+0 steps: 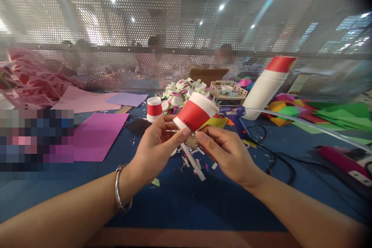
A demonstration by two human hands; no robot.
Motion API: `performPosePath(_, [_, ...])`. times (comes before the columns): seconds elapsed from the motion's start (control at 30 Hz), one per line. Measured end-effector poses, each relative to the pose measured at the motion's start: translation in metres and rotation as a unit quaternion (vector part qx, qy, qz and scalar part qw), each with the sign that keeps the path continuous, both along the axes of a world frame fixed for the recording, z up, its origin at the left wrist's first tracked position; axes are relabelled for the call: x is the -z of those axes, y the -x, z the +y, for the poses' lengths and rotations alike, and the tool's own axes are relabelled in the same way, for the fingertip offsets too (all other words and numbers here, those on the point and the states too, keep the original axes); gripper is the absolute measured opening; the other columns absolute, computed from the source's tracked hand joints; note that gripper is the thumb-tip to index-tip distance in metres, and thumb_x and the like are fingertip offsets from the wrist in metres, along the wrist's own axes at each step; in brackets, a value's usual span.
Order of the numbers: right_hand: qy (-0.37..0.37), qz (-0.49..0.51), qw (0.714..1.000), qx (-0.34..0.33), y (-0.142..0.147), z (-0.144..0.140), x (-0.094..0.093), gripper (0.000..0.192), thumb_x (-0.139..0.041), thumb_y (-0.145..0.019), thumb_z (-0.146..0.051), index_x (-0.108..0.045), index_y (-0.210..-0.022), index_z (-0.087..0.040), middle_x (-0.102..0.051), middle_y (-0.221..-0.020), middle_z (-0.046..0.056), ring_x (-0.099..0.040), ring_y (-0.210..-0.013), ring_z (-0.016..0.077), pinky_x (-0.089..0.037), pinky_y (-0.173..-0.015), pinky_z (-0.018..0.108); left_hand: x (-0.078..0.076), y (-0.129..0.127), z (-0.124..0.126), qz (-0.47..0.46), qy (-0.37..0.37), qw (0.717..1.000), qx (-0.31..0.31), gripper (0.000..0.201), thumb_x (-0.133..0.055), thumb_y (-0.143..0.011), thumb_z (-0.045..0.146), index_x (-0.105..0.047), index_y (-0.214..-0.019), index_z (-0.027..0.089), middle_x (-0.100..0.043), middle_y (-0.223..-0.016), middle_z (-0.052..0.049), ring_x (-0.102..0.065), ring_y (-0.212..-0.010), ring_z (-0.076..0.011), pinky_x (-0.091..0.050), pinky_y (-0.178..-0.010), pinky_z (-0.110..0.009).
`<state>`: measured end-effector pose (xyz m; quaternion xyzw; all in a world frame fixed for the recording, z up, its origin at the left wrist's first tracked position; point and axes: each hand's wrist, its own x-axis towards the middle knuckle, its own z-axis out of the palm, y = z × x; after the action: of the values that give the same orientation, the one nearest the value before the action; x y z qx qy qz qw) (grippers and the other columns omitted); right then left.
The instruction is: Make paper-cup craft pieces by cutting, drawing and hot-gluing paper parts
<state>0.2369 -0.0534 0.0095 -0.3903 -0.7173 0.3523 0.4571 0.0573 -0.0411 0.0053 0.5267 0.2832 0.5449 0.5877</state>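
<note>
Both hands met over the blue table (186, 201), holding a red-and-white paper cup (195, 114) tilted on its side, mouth toward upper right. Left hand (155, 149) had fingers curled closed around the cup's base end, thumb on top; metal bangle (120, 193) on that wrist. Right hand (225, 151) pinched shut at the cup's lower edge, thumb and forefinger meeting near the left fingertips (exact contact point hard to tell). A white stick (193, 162) lay on the table just below the hands, among paper scraps. Behind the cup: a second small red-and-white cup (154, 109) upright, a pile of cut paper bits (181, 91), a blue glue gun (236, 115) just right of the held cup. A stack of cups (269, 85) leaned at right. Magenta paper sheet (97, 135) lay flat at left, green sheets (345, 116) far right. Perforated screen (186, 27) backed the table.
</note>
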Motion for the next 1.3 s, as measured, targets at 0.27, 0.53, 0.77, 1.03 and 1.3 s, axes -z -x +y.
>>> performPosePath(0.27, [-0.008, -0.012, 1.0, 0.013, 0.0, -0.002, 0.0, 0.038, -0.057, -0.097, -0.047, -0.056, -0.072, -0.019, -0.039, -0.056, -0.006, -0.031, -0.048, 0.008, -0.023, -0.042, 0.025, -0.001, 0.0, -0.004, 0.042, -0.026, 0.998, -0.03, 0.04, -0.078, -0.083, 0.027, -0.056, -0.115, 0.015, -0.07, -0.104, -0.008, -0.067, -0.085, -0.0139, -0.053, -0.074, -0.026])
performPosePath(0.53, [-0.018, -0.022, 0.999, 0.019, 0.0, -0.002, 0.0, 0.037, -0.057, -0.097, -0.046, -0.056, -0.072, -0.019, -0.039, -0.057, -0.005, -0.031, -0.049, 0.0079, -0.024, -0.042, 0.025, -0.001, 0.0, -0.004, 0.072, -0.037, 0.996, -0.047, 0.043, -0.079, -0.081, 0.03, -0.057, -0.116, 0.017, -0.07, -0.098, -0.007, -0.068, -0.082, -0.0154, -0.053, -0.068, -0.026])
performPosePath(0.77, [0.006, -0.005, 1.0, 0.018, 0.002, -0.001, 0.003, 0.038, -0.057, -0.096, -0.049, -0.057, -0.074, -0.019, -0.039, -0.056, -0.006, -0.031, -0.048, 0.008, -0.023, -0.042, 0.025, 0.0, 0.002, -0.001, 0.076, -0.031, 0.996, -0.026, 0.045, -0.079, -0.081, 0.032, -0.058, -0.117, 0.014, -0.07, -0.093, -0.007, -0.067, -0.081, -0.0155, -0.053, -0.071, -0.026])
performPosePath(1.03, [-0.022, -0.004, 1.0, 0.022, 0.002, -0.001, 0.002, 0.037, -0.06, -0.095, -0.046, -0.054, -0.07, -0.02, -0.04, -0.056, -0.006, -0.032, -0.049, 0.0082, -0.024, -0.042, 0.025, 0.004, 0.001, 0.001, 0.089, -0.056, 0.994, -0.039, 0.047, -0.079, -0.081, 0.033, -0.056, -0.118, 0.015, -0.071, -0.098, -0.009, -0.068, -0.083, -0.0175, -0.054, -0.072, -0.029])
performPosePath(1.3, [-0.024, -0.013, 0.999, 0.024, 0.002, -0.003, -0.004, 0.036, -0.057, -0.097, -0.045, -0.058, -0.073, -0.019, -0.041, -0.056, -0.005, -0.033, -0.048, 0.0083, -0.024, -0.042, 0.025, -0.002, -0.001, -0.008, -0.014, 0.032, 0.999, -0.006, 0.046, -0.077, -0.084, 0.034, -0.058, -0.121, 0.014, -0.068, -0.115, -0.012, -0.068, -0.104, -0.0226, -0.054, -0.091, -0.034])
